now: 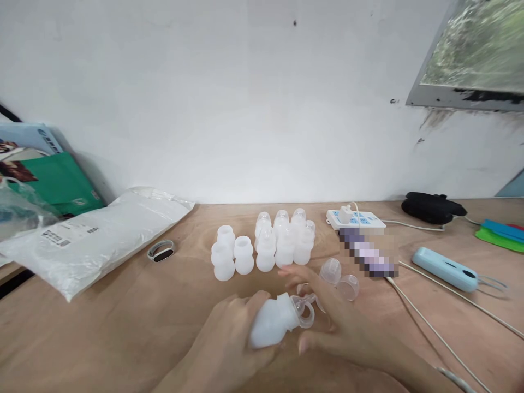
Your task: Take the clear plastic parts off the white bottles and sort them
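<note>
My left hand point(229, 338) is wrapped round a white soft plastic bottle point(272, 322), held on its side just above the wooden table point(123, 322). My right hand point(327, 316) pinches a clear plastic ring piece point(305, 312) at the bottle's neck. Two clear domed caps point(339, 278) lie on the table just beyond my right fingers. Farther back stand several white bottles point(266, 245), some with clear caps on, some without.
A white plastic bag point(94, 240) lies at the left, with a wristband point(161, 251) beside it. A power strip point(356, 219), cables point(429, 322), a light blue device point(444, 268) and a black object point(432, 207) sit at the right. Green folders point(61, 183) lean at far left.
</note>
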{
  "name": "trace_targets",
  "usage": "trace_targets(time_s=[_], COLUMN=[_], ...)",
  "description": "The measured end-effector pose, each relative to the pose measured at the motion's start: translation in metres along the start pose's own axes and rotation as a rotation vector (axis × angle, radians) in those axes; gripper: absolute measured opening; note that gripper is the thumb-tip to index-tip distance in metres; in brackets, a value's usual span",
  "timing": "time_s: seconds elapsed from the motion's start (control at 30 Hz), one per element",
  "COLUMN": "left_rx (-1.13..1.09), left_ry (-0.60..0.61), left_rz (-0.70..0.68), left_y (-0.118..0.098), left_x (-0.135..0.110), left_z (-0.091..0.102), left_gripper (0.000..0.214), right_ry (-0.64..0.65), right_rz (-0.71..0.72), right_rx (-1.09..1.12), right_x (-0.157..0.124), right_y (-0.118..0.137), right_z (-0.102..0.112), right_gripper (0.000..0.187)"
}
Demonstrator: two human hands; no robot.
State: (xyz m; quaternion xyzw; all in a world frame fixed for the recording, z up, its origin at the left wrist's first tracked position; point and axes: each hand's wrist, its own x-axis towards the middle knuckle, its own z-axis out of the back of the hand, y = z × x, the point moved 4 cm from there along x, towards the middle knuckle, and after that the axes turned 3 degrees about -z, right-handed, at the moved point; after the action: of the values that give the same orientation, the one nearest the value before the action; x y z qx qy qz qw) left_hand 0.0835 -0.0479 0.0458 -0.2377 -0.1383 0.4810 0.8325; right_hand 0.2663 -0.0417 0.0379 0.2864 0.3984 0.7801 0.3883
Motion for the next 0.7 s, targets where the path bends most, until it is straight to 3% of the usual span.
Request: trace_targets(time_s=[0.1,0.17,0.27,0.3,0.4,0.47,0.53,0.6,0.7], left_rx=[0.128,0.141,0.13,0.131,0.131,0.105,0.047,-0.053,-0.198], left_ry=[0.017,-0.006,-0.062,-0.074,-0.07,-0.052,-0.044,-0.075,-0.201], left_rz=[-0.055,-0.077,-0.068,-0.068,-0.076,-0.067,-0.04,0.001,0.076], left_y=[-0.002,0.001,0.008,0.009,0.006,0.003,0.003,0.009,0.032], left_x=[0.002,0.002,0.002,0.002,0.002,0.003,0.003,0.002,-0.003], left_z=[-0.004,-0.005,-0.002,-0.001,0.004,0.01,0.016,0.023,0.028], left_gripper=[0.016,0.018,0.017,0.018,0.018,0.02,0.023,0.029,0.045], right_ry=[-0.029,0.004,0.002,-0.024,-0.062,-0.056,-0.166,-0.37,-0.592], right_rz=[-0.175,-0.119,0.001,-0.015,-0.107,0.002,0.248,0.435,0.386], right_rx=[-0.081,-0.12,-0.063,-0.059,-0.132,-0.193,-0.264,-0.357,-0.427], right_x=[0.002,0.004,0.004,0.004,0.006,0.007,0.006,0.002,0.0], right_y=[-0.002,0.003,0.009,0.008,0.006,0.008,0.012,0.01,-0.003], right_z=[0.0,0.0,0.003,0.004,0.005,0.005,0.01,0.019,0.03], right_gripper=[0.026,0.023,0.068,0.073,0.039,0.024,0.026,0.032,0.033])
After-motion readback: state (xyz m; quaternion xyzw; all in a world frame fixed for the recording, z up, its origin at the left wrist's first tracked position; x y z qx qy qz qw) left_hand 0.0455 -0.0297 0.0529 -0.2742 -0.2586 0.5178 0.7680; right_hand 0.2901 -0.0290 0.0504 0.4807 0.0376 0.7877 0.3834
